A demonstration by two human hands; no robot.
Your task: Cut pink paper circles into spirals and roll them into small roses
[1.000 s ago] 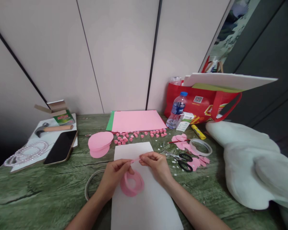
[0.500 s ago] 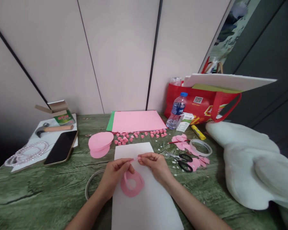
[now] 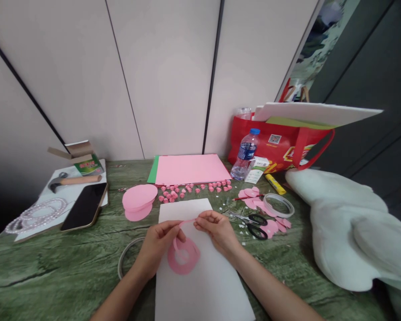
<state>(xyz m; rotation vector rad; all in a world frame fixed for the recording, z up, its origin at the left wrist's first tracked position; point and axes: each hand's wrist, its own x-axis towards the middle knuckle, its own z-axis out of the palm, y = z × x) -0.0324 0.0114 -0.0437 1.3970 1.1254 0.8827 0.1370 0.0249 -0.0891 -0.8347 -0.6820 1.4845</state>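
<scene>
A pink paper spiral (image 3: 191, 261) hangs or lies over the white foam board (image 3: 207, 285); its narrow strip runs up into my hands. My left hand (image 3: 162, 243) pinches the strip between thumb and fingers. Just right of it, my right hand (image 3: 214, 227) pinches the strip's end, with a short pink length stretched between the two. Beyond the board's far edge sit several small rolled pink paper pieces (image 3: 170, 195). Pink paper discs (image 3: 139, 196) are stacked to the left. Partly behind my left forearm is a roll of tape (image 3: 122, 258).
Scissors (image 3: 256, 226), pink paper scraps (image 3: 270, 228), another tape roll (image 3: 291, 209) and a glue stick (image 3: 275, 184) lie on the right. Behind them stand a water bottle (image 3: 245, 156) and a red bag (image 3: 270, 142). A phone (image 3: 85, 207) and hammer (image 3: 80, 179) lie left; a white cushion (image 3: 347, 240) sits right.
My right hand has shifted slightly right, and more of the pink strip now shows between my two hands. The left hand stays almost where it was.
</scene>
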